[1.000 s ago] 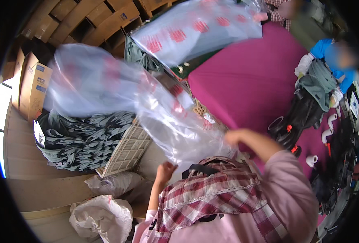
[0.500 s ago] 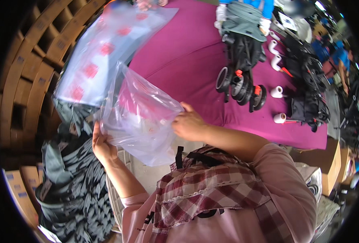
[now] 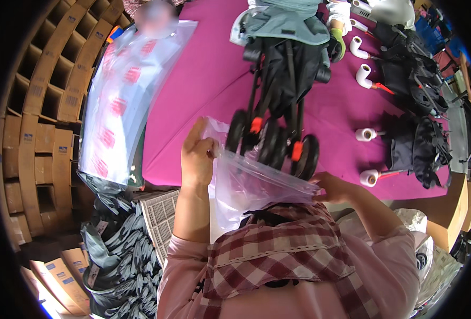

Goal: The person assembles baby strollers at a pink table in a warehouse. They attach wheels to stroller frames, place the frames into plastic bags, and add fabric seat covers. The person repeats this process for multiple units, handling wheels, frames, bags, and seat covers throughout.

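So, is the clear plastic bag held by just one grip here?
No, the left grip holds one side of the clear plastic bag at its mouth, and the right grip holds the other.

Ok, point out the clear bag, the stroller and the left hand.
Clear bag [image 3: 257,184], head view: plastic film between the hands.
Stroller [image 3: 284,80], head view: black fabric above the wheels [image 3: 271,143].
Left hand [image 3: 197,160], head view: middle of the hand.

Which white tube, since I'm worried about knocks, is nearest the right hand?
The lowest white tube pictured, nearest the front edge of the table; the others sit farther from the right hand.
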Action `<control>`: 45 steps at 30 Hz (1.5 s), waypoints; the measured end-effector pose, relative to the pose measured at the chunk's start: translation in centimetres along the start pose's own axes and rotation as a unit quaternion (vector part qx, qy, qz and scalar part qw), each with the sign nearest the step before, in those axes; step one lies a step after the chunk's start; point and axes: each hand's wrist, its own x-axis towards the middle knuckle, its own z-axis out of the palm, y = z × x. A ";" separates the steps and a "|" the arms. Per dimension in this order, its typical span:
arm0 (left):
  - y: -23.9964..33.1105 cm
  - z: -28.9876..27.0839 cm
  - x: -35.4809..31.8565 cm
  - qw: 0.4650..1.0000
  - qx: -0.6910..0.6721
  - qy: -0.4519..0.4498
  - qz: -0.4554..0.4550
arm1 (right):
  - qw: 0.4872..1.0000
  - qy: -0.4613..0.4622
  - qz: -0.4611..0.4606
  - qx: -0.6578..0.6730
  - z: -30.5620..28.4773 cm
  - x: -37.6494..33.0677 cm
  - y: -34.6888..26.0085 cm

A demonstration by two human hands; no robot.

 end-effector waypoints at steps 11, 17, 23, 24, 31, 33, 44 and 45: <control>-0.7 19.9 30.0 0.983 0.143 0.103 0.053 | 0.995 0.088 0.037 -0.025 -28.4 12.5 15.6; 0.7 22.2 29.9 0.980 0.170 0.083 0.062 | 0.945 0.327 0.036 0.006 -38.9 17.2 28.3; 2.4 8.5 16.9 0.706 0.692 -0.104 0.112 | 0.662 0.701 0.040 0.262 -22.0 22.4 23.4; 2.8 6.9 14.8 0.706 0.703 -0.079 0.009 | 0.693 0.565 0.048 0.444 -17.6 21.6 22.2; 3.3 5.9 18.0 0.743 0.655 -0.125 0.056 | 0.660 0.167 0.078 0.728 -10.3 12.3 10.3; 1.6 5.2 22.3 0.729 0.652 -0.076 0.193 | 0.690 0.138 0.053 0.709 -11.3 10.4 4.8; 10.9 2.7 13.3 0.644 0.636 -0.011 0.425 | 0.733 0.490 0.222 0.415 -18.4 13.6 9.8; 9.7 -0.1 12.9 0.715 0.588 0.003 0.377 | 0.764 0.436 0.197 0.433 -15.6 13.9 7.8</control>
